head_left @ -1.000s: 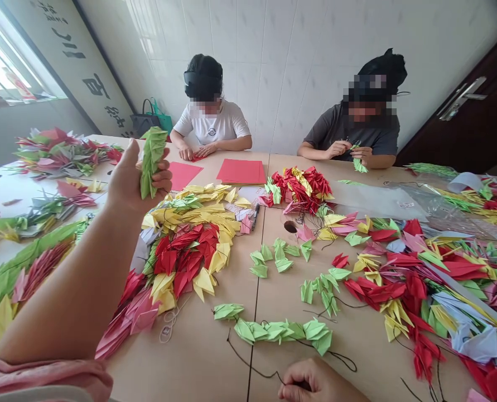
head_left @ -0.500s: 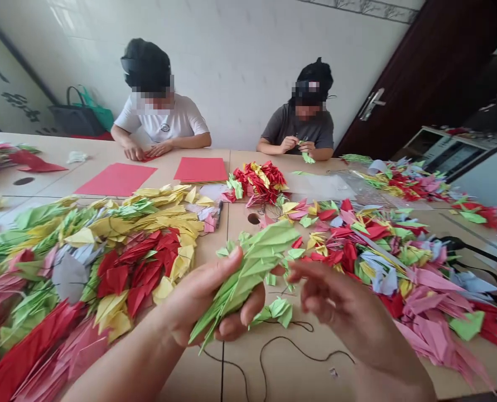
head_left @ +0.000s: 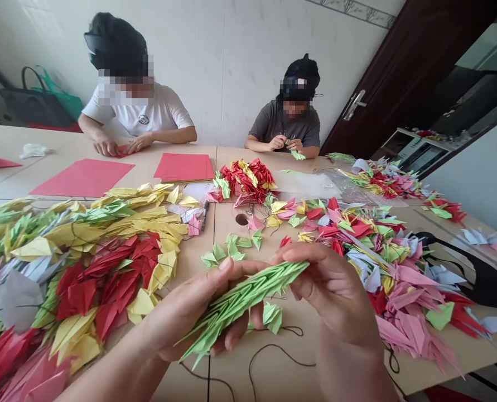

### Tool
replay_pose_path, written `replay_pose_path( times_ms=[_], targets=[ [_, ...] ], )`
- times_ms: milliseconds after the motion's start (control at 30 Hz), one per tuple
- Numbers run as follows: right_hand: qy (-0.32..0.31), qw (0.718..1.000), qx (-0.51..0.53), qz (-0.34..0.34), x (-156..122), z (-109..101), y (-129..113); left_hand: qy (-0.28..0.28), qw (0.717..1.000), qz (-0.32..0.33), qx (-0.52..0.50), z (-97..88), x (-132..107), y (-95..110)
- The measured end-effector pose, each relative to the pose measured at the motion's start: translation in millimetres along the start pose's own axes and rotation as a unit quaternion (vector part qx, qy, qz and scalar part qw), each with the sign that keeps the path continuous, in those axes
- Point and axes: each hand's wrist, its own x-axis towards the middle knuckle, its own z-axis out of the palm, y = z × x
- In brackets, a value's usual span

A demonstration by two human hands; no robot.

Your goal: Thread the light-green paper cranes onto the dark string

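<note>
Between my two hands lies a stack of green folded paper cranes (head_left: 248,293), nested one into another and tilted up to the right. My left hand (head_left: 202,307) cradles the stack from the lower left, thumb along its upper side and fingers beneath. At the upper right end, my right hand (head_left: 327,285) grips the stack with bent fingers and thumb. A few loose green folded pieces (head_left: 231,245) lie on the table just beyond. Below my hands a dark cord (head_left: 269,349) curls over the tabletop.
Colourful folded-paper strings (head_left: 126,273) cover the left; another mixed heap (head_left: 399,268) lies right. Red paper sheets (head_left: 183,166) and a red-yellow bundle (head_left: 248,181) sit farther back. Across the table, a person in white (head_left: 139,114) folds red paper; a person in grey (head_left: 288,125) handles green paper.
My right hand has closed onto the upper end of the green stack, where it was apart before. The stack has turned to show its edge. The view has shifted slightly right.
</note>
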Motion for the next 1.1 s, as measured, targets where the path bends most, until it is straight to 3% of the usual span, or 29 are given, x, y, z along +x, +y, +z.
replay_pose_path(
  times_ms=[167, 367, 500, 600, 733, 833, 933, 1100],
  targets=[
    [-0.009, 1.0, -0.012, -0.026, -0.1, -7.5, -2.7, 0.016, 0.999, 0.026, 0.016, -4.0, -7.6, 9.2],
    [0.007, 0.995, -0.083, -0.052, -6.0, -11.7, -8.1, 0.076, 0.984, 0.081, 0.137, 4.4, -21.4, 10.8],
    [-0.056, 0.99, -0.123, -0.031, -8.0, -14.2, -11.6, 0.121, 0.974, 0.097, 0.163, 11.3, -22.9, 4.1],
    [-0.085, 0.985, -0.149, -0.027, -7.5, -12.6, -10.3, 0.113, 0.965, 0.119, 0.205, 10.5, -22.6, 1.9],
    [0.005, 0.988, -0.152, -0.034, -5.3, -7.3, -9.4, 0.089, 0.951, 0.156, 0.252, 7.4, -25.0, 4.5],
    [0.049, 0.988, -0.141, -0.038, -3.9, -5.8, -11.4, 0.129, 0.944, 0.187, 0.239, 11.2, -27.0, 6.1],
    [0.052, 0.987, -0.149, -0.037, -4.5, -7.3, -12.2, 0.177, 0.945, 0.19, 0.2, 18.7, -27.6, 5.8],
    [0.056, 0.983, -0.168, -0.048, -6.3, -10.3, -11.5, 0.191, 0.945, 0.179, 0.196, 23.6, -27.9, 5.5]
  ],
)
